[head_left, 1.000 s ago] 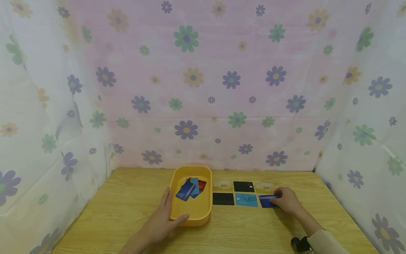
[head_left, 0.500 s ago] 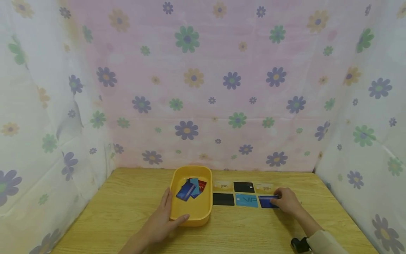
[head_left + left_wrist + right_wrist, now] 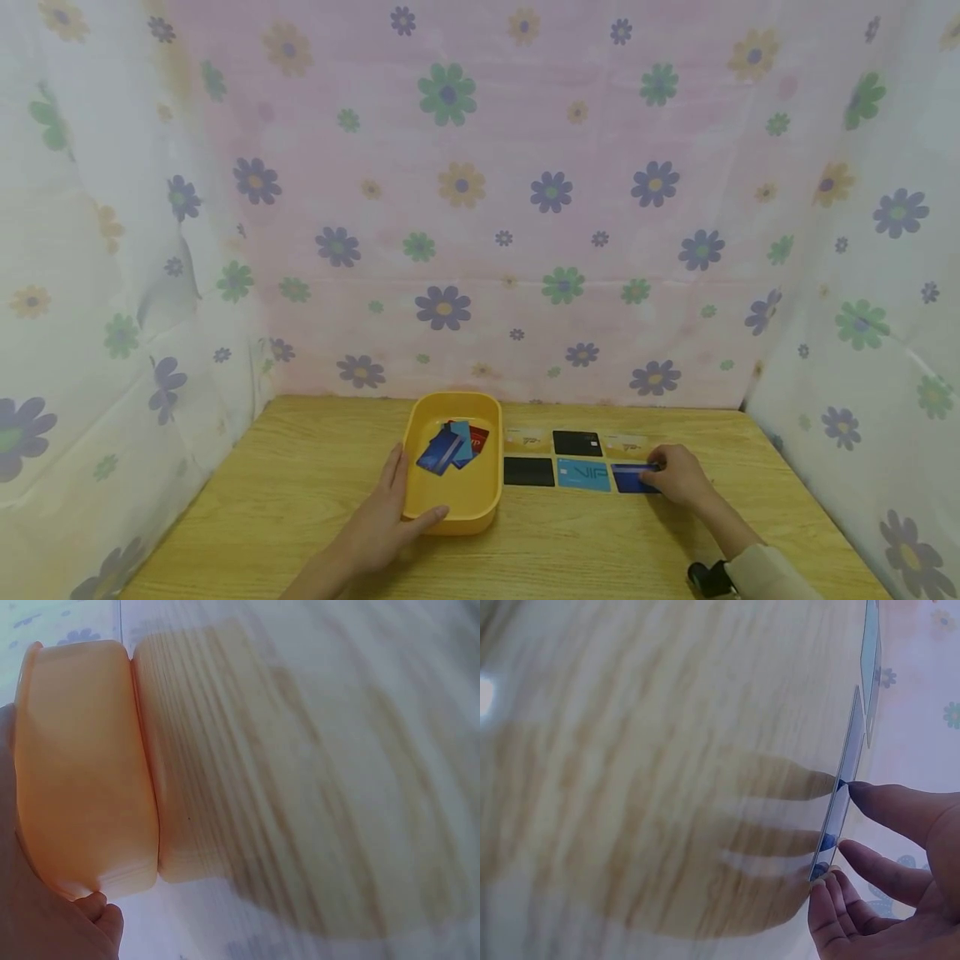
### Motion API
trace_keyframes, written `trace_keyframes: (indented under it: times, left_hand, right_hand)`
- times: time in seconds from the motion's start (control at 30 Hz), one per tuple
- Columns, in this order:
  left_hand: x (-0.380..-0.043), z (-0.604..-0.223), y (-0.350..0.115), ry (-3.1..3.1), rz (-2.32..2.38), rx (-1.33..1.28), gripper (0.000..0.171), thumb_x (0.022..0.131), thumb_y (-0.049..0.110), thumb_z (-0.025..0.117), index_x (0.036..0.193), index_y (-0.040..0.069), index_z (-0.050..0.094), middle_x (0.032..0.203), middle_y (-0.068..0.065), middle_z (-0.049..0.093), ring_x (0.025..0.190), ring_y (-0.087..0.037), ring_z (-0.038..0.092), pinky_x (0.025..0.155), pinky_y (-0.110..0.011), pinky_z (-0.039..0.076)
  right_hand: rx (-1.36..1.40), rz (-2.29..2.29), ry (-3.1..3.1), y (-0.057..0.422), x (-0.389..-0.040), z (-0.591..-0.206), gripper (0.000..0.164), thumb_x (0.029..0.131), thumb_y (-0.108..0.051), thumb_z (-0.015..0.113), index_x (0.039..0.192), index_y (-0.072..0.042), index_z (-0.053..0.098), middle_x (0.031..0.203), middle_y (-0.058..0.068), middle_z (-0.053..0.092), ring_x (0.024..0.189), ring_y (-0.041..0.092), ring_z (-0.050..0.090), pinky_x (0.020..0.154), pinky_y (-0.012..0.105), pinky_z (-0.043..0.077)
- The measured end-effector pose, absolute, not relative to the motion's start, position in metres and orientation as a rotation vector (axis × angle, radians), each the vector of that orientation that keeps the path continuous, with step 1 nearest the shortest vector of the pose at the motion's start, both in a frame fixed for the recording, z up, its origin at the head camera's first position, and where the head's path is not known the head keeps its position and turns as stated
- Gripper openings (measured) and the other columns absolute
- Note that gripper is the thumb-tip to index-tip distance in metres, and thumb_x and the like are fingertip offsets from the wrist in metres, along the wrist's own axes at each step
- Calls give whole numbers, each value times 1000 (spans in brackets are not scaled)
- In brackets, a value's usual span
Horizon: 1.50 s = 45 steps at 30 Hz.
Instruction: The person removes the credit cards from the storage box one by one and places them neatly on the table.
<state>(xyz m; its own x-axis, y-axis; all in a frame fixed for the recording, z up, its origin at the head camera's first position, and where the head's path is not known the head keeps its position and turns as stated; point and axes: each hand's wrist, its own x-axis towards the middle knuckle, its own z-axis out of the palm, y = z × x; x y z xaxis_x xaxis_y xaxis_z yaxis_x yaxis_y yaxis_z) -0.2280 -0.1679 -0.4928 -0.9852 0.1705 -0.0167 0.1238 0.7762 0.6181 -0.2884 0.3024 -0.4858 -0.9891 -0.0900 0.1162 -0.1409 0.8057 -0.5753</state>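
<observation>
Left hand: gripped the near left corner of the tub, its fingers along the outside of the left wall and its thumb at the near rim [image 3: 380,517].
Right hand: held the right end of a dark blue card [image 3: 630,477] between thumb and fingers [image 3: 681,477].
Held card: lay at the right end of the near row; whether any edge was off the table [image 3: 570,546] could not be told.
Near row: from the tub outward, a plain black card [image 3: 529,472], a light blue VIP card [image 3: 582,474], then the held one.
Far row: a black card with a chip [image 3: 576,443] between two pale gold cards [image 3: 527,440].
Tub: yellow, standing upright just left of the rows [image 3: 450,507].
Tub's contents: an overlapping pile of blue and red cards [image 3: 439,451].
Backdrop: flowered cloth behind the table and along both sides [image 3: 487,275].
Right wrist: a black object [image 3: 707,577] beside a pale sleeve [image 3: 772,573].
</observation>
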Motion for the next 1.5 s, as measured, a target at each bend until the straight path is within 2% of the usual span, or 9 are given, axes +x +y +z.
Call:
trace_keyframes:
  times: [0.27,0.63,0.97,1.2,1.5]
  left_hand:
    - [-229,-494,-168,2877,1007,223,125,85,80,58,164,2,1,171,-18,-5,151,-44,24,117,-60,29]
    - [-229,-495,-168,2887,1001,215,124,86,80,58,163,1,1,171,-18,-4,151,-44,24,117,-60,29]
    - [-228,-494,-167,2889,1001,212,124,86,80,58,164,2,2,171,-18,-4,150,-44,27,116,-60,32]
    - [-228,-493,-166,2889,1005,226,124,86,80,58,164,1,1,171,-18,-5,149,-45,30,115,-60,34]
    - [-228,-493,-166,2890,1010,229,123,86,79,58,164,1,3,171,-18,-5,146,-47,34,114,-61,35]
  right_hand:
    - [218,953,-2916,300,-285,-477,34,88,-7,76,111,16,66,110,30,67,100,45,65,83,55,56]
    - [336,1055,-2877,265,-273,-450,33,91,-10,75,116,10,67,114,23,67,96,33,64,79,47,57]
    - [525,1167,-2829,225,-266,-439,32,95,-14,73,121,3,67,121,22,63,103,36,63,83,47,56]
    - [650,1255,-2799,196,-267,-436,36,96,-15,71,127,4,64,125,24,61,112,43,59,93,53,53]
    - [806,1272,-2762,163,-267,-432,38,98,-18,70,130,1,62,128,24,59,115,45,58,95,60,50]
